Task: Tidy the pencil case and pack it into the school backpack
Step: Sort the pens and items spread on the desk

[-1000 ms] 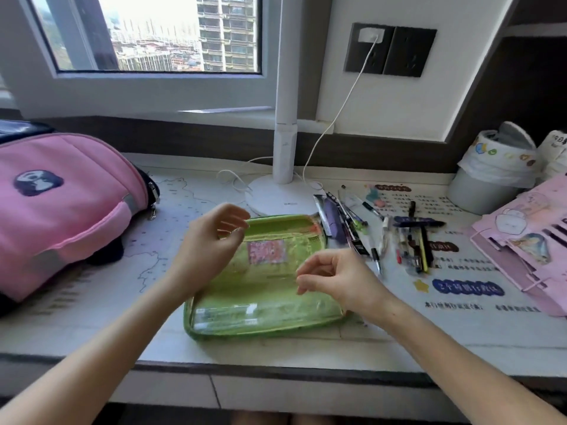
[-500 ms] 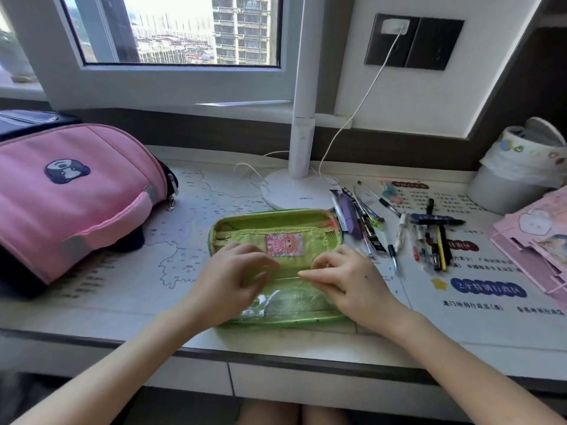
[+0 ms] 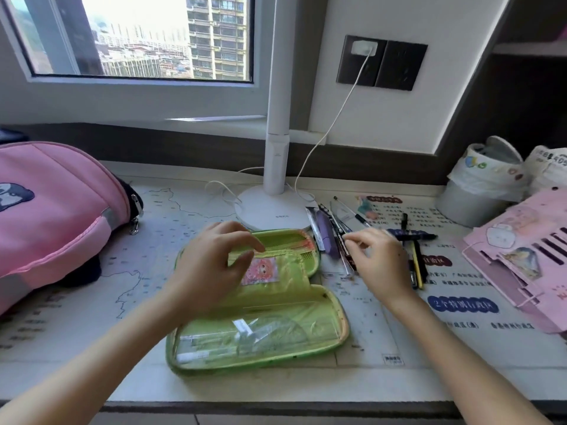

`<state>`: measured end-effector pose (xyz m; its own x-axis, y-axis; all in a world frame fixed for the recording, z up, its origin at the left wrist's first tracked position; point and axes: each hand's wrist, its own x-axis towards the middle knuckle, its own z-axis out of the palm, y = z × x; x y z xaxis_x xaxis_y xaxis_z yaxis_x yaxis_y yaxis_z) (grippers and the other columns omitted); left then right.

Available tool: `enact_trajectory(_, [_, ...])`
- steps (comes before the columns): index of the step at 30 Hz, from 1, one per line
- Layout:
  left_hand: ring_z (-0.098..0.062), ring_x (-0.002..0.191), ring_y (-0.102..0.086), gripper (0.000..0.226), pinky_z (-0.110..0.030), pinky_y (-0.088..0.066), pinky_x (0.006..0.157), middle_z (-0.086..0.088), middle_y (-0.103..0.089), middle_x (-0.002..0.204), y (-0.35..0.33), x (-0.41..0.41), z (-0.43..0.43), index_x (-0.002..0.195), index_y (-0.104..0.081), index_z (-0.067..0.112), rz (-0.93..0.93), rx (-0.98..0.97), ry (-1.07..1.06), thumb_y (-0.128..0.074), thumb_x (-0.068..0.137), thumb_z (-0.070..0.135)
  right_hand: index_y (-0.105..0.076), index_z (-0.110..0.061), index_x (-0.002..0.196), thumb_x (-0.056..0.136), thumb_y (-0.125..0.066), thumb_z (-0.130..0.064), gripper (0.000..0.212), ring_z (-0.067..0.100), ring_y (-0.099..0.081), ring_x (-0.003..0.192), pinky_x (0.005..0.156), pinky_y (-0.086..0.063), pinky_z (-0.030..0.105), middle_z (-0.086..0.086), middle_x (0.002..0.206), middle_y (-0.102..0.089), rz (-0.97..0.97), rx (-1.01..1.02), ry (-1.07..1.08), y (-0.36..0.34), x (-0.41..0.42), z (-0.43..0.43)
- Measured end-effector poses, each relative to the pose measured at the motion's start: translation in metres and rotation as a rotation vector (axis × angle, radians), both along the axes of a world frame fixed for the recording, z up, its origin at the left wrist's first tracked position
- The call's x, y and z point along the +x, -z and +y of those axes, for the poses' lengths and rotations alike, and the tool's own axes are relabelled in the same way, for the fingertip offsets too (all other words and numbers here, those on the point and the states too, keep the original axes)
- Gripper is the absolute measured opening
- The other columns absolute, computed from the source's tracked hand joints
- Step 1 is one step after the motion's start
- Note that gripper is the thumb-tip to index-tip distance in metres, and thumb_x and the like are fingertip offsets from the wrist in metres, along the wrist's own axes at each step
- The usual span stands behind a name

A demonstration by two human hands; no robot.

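Head view: nearest, below both wrists, the green pencil case (image 3: pixel 345 326) lies opened flat on the tabletop (image 3: pixel 92 348). Its clear pocket (image 3: pixel 260 335) shows a ruler and small pieces stowed inside. The left hand (image 3: pixel 208 265) sits over the far half, thumb and curled fingers pinching the inner flap, probably to hold it back so the compartment is free for loading. A pink cartoon sticker (image 3: pixel 260 269) beside its thumb carries no legible words. The right hand (image 3: pixel 380 259), just right of the case, curls its fingers over the loose pens (image 3: pixel 418 265); whether it has one pinched I cannot tell. Right of that wrist a blue label (image 3: pixel 462 304) bears white characters, too blurred to read. Well left of the left hand lies the pink backpack (image 3: pixel 55 210), its zipper pulls facing the case. Beyond both hands, grey lettering on the lamp base (image 3: pixel 270 210) is illegible.
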<state>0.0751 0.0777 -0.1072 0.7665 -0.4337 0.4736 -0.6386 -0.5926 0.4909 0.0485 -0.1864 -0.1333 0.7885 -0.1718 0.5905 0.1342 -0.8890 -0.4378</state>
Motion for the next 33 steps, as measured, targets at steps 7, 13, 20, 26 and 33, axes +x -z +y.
enact_trajectory(7, [-0.016,0.096,-0.053,0.016,-0.028,-0.035,0.078,0.008,-0.063,0.096,-0.027,0.038,-0.052,0.088,-0.07,0.026,-0.094,-0.025,0.054,-0.062,0.083,0.013,-0.064,-0.02,0.115,0.088,-0.058,-0.013,0.029,0.025,-0.055,0.114,0.09,-0.047,0.033,0.004,0.12,-0.065,0.377,-0.172,0.203,-0.002,0.103,-0.057])
enact_trajectory(13, [-0.013,0.096,-0.05,0.017,-0.021,-0.033,0.076,0.01,-0.061,0.096,-0.031,0.07,-0.071,0.087,-0.069,0.028,-0.092,-0.041,0.063,-0.06,0.084,0.014,-0.044,-0.035,0.134,0.081,-0.049,0.003,0.065,0.027,-0.036,0.131,0.106,-0.035,0.046,0.001,0.144,-0.042,0.771,-0.605,-0.074,-0.014,0.177,-0.059])
enact_trajectory(20, [-0.013,0.095,-0.052,0.017,-0.027,-0.037,0.078,0.012,-0.061,0.095,-0.013,0.106,-0.079,0.086,-0.069,0.03,-0.058,-0.022,0.054,-0.061,0.084,0.016,-0.043,-0.034,0.13,0.069,-0.079,-0.01,0.076,0.027,-0.052,0.112,0.084,-0.05,0.04,0.004,0.136,-0.041,1.157,-0.452,-0.172,-0.043,0.214,-0.075])
enact_trajectory(26, [-0.013,0.107,-0.049,0.019,-0.029,-0.04,0.087,0.009,-0.059,0.113,0.012,0.115,-0.1,0.104,-0.064,0.031,0.037,0.189,0.145,-0.055,0.087,0.027,-0.049,-0.031,0.108,0.069,-0.081,-0.022,0.05,0.02,-0.053,0.056,0.046,-0.046,0.03,0.005,0.105,-0.052,1.185,-0.351,-0.17,-0.038,0.209,-0.098])
enact_trajectory(33, [-0.018,0.1,-0.053,0.021,-0.035,-0.044,0.086,0.003,-0.061,0.109,0.031,0.113,-0.103,0.106,-0.064,0.028,0.122,0.224,0.153,-0.049,0.09,0.031,-0.053,-0.02,0.084,0.062,-0.083,-0.03,0.038,0.017,-0.052,0.073,0.067,-0.049,0.039,-0.001,0.087,-0.058,1.036,-0.346,-0.068,-0.029,0.197,-0.107])
